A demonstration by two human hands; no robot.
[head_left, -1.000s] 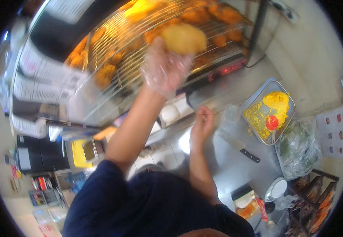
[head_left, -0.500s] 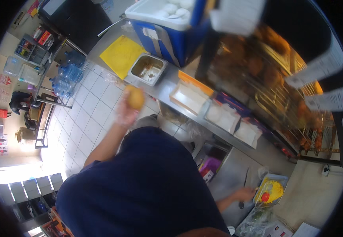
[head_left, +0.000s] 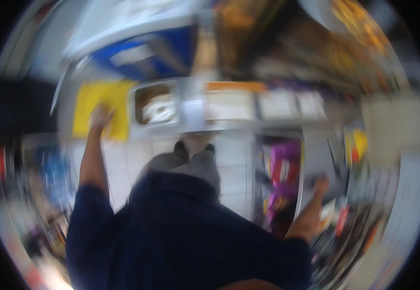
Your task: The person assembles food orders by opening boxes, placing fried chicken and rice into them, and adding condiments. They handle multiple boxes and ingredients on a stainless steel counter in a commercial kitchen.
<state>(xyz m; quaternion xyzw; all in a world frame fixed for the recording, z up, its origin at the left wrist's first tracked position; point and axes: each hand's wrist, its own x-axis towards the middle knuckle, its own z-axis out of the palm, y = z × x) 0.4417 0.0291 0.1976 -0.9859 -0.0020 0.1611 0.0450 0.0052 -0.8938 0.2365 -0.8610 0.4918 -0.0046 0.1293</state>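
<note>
Heavy blur, fine detail lost.
R hand (head_left: pixel 321 184) by grey counter (head_left: pixel 316 150), grip can't tell. L hand (head_left: pixel 101 117) over yellow board (head_left: pixel 119 99); contact, grip unclear. Metal pan (head_left: pixel 154 126) just R of board, contents smeared. Blue cooler (head_left: pixel 147 70) beyond.

The left hand (head_left: pixel 101 117) is positioned at the yellow board (head_left: pixel 121 104); blur hides whether they touch. Near side: a passage lies over the floor tiles (head_left: pixel 236 174), bounded by the person's grey trousers (head_left: pixel 190 166). Right side: the metal pan (head_left: pixel 154 127) stands just beside the board, its rim limiting sideways travel. Far side: the blue box (head_left: pixel 147 64) forms a wall. Farther right, white cartons (head_left: pixel 276 105) obstruct the counter. The right hand (head_left: pixel 321 184) has lateral clearance above the metal worktop (head_left: pixel 316 150); the knife (head_left: pixel 333 154) and yellow food (head_left: pixel 359 144) lie beyond.
</note>
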